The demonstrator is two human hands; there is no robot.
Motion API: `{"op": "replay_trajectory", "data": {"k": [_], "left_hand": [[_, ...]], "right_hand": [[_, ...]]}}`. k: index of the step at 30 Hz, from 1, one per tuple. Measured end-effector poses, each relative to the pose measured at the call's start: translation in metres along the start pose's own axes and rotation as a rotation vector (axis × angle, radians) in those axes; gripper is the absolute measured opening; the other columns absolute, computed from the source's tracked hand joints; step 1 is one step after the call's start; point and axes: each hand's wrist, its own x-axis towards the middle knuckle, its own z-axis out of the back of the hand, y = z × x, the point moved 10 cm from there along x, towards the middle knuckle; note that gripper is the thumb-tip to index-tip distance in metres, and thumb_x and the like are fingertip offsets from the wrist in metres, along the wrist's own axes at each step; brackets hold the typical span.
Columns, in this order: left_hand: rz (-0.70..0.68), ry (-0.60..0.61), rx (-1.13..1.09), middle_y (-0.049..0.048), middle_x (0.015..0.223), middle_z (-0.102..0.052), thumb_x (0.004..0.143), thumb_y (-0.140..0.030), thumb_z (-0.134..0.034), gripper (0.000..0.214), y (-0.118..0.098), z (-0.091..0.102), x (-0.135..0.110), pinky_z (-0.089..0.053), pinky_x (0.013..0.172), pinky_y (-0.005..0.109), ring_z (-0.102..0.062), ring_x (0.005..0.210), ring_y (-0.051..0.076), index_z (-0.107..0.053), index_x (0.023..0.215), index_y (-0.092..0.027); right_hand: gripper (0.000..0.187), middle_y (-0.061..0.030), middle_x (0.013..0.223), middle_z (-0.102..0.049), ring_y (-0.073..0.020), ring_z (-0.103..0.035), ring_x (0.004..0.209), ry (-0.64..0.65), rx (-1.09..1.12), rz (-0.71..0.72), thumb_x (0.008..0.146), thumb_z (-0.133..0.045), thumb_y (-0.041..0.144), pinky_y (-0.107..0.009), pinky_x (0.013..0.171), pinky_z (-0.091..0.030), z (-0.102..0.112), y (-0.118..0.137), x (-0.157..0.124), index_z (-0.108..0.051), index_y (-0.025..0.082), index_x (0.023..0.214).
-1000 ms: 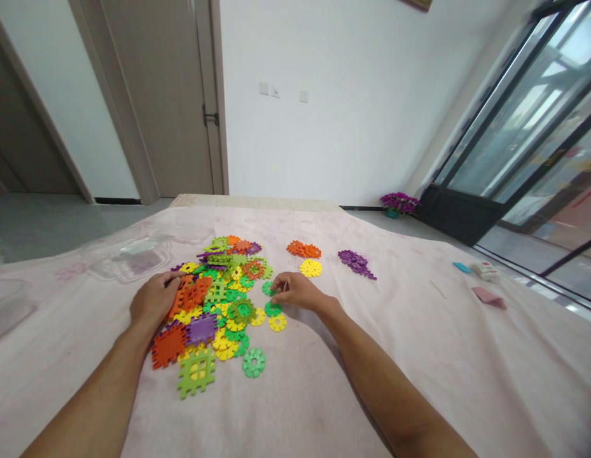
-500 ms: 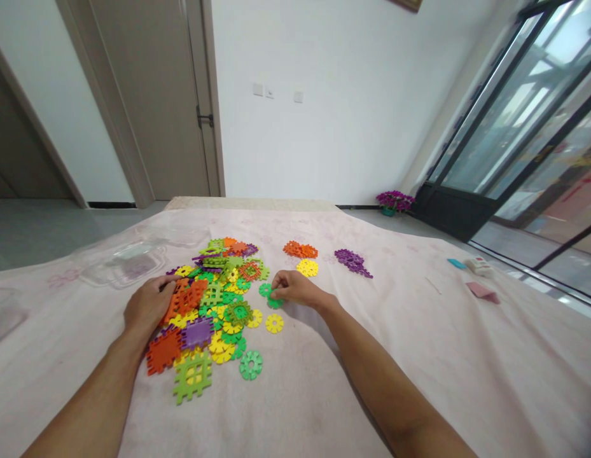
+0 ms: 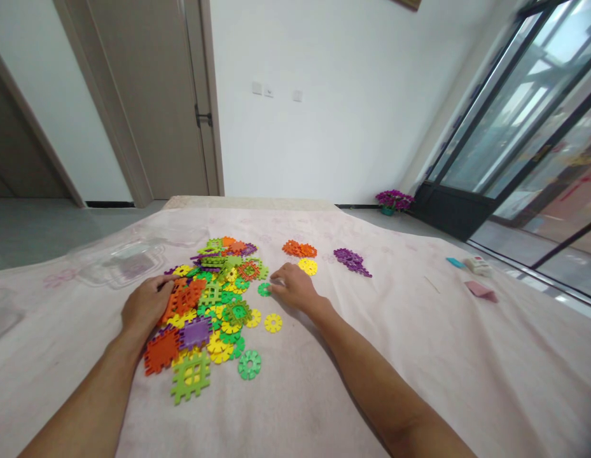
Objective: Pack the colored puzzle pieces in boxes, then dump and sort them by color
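- White box (image 3: 477, 266), right side of the cloth (image 3: 324, 394): reddish mark on top, too small to read.
- Red strip (image 3: 579, 184) beyond the glass door (image 3: 495, 133): blurred, any lettering illegible.
- Frame (image 3: 408, 3) on the wall: cut off by the top edge, contents out of sight.
- Clear tray (image 3: 133, 257), left of the pile: see-through, outline hard to follow. Second tray (image 3: 4, 313) cut off at left edge.
- Pile (image 3: 194, 333) of plastic pieces, between the hands: overlapping, lower ones partly covered.
- Left hand (image 3: 145, 304) against the pile's left side, fingers bent at the orange pieces (image 3: 186, 298); fingertips partly hidden, cannot tell whether they grip.
- Right hand (image 3: 295, 287) low over the cloth, fingers curled, tips at the edge of a green disc (image 3: 263, 290); gap between thumb and fingers unclear, hold cannot be told. Palm side hidden.
- Beyond it: orange heap (image 3: 299, 249); yellow heap (image 3: 308, 267), partly behind the hand; purple heap (image 3: 352, 261) farther right.
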Motion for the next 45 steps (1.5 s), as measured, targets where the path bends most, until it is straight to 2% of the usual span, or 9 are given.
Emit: {"op": "replay_trajectory", "data": {"k": [4,13,17,22,26,29,34,37,45], "left_hand": [[0.006,0.006,0.002,0.0082,0.132,-0.070,0.094,-0.050,-0.041,0.049,0.001,-0.001,0.001,-0.051,0.093,0.044,-0.064,0.116,0.034,-0.075,0.121,-0.028],[-0.019,-0.016,-0.017,0.0082,0.132,-0.070,0.093,-0.049,-0.045,0.046,0.002,0.000,0.002,-0.051,0.095,0.044,-0.065,0.117,0.034,-0.077,0.119,-0.028],[-0.016,-0.011,-0.017,0.0086,0.131,-0.070,0.094,-0.047,-0.044,0.046,-0.002,0.001,0.000,-0.051,0.095,0.044,-0.065,0.117,0.034,-0.076,0.120,-0.028],[-0.011,0.000,-0.018,0.0089,0.135,-0.068,0.094,-0.048,-0.042,0.048,-0.002,0.001,-0.001,-0.050,0.096,0.045,-0.063,0.119,0.035,-0.076,0.121,-0.026],[0.005,-0.004,-0.015,0.0081,0.135,-0.068,0.094,-0.050,-0.042,0.048,0.000,0.001,0.000,-0.050,0.095,0.045,-0.064,0.117,0.035,-0.075,0.121,-0.028],[0.009,0.000,-0.009,0.0081,0.133,-0.069,0.094,-0.050,-0.043,0.048,0.000,0.001,-0.001,-0.051,0.094,0.044,-0.064,0.115,0.035,-0.075,0.122,-0.028],[-0.011,-0.021,-0.027,0.0080,0.133,-0.069,0.094,-0.048,-0.044,0.046,-0.001,0.003,-0.001,-0.051,0.095,0.044,-0.064,0.116,0.034,-0.076,0.120,-0.027],[-0.020,-0.020,-0.030,0.0087,0.133,-0.069,0.093,-0.048,-0.045,0.046,-0.001,0.002,0.000,-0.051,0.094,0.045,-0.064,0.116,0.035,-0.076,0.120,-0.027],[-0.013,-0.019,-0.031,0.0086,0.136,-0.068,0.094,-0.050,-0.043,0.047,0.000,0.001,0.000,-0.050,0.096,0.046,-0.063,0.118,0.035,-0.076,0.121,-0.027]], "right_hand": [[0.039,-0.0102,0.119,-0.068,-0.0246,-0.056,0.110,0.041,-0.088,0.080,0.089,-0.072,0.050,-0.034,0.094,-0.038,-0.015,0.025,-0.002,-0.073,0.022,0.116],[0.036,-0.0083,0.109,-0.071,-0.0220,-0.058,0.103,0.059,0.000,0.037,0.087,-0.074,0.035,-0.031,0.089,-0.037,-0.017,0.016,0.001,-0.069,0.020,0.119],[0.041,-0.0077,0.106,-0.072,-0.0210,-0.061,0.097,0.050,0.064,-0.048,0.077,-0.081,0.035,-0.029,0.081,-0.041,-0.013,0.002,0.004,-0.073,0.020,0.114],[0.016,-0.0033,0.085,-0.074,-0.0156,-0.064,0.077,0.108,0.217,-0.197,0.086,-0.064,0.021,-0.025,0.067,-0.041,-0.006,-0.027,0.005,-0.077,0.018,0.095],[0.017,-0.0081,0.097,-0.075,-0.0199,-0.065,0.087,0.030,0.079,-0.263,0.084,-0.067,0.022,-0.027,0.070,-0.042,0.017,-0.044,0.003,-0.079,0.018,0.096],[0.019,-0.0075,0.100,-0.074,-0.0198,-0.065,0.089,0.062,0.094,-0.171,0.081,-0.073,0.026,-0.027,0.072,-0.042,0.014,-0.028,0.003,-0.079,0.020,0.099],[0.033,-0.0021,0.096,-0.073,-0.0164,-0.063,0.082,0.316,0.231,0.031,0.073,-0.085,0.038,-0.024,0.067,-0.040,-0.024,0.030,-0.009,-0.078,0.023,0.101],[0.044,-0.0022,0.099,-0.070,-0.0176,-0.060,0.086,0.315,0.177,0.109,0.068,-0.089,0.046,-0.025,0.068,-0.038,-0.029,0.055,-0.016,-0.076,0.024,0.104],[0.029,0.0030,0.084,-0.064,-0.0113,-0.053,0.071,0.343,0.274,0.018,0.073,-0.084,0.027,-0.023,0.060,-0.034,-0.034,0.060,-0.018,-0.068,0.021,0.096]]}}
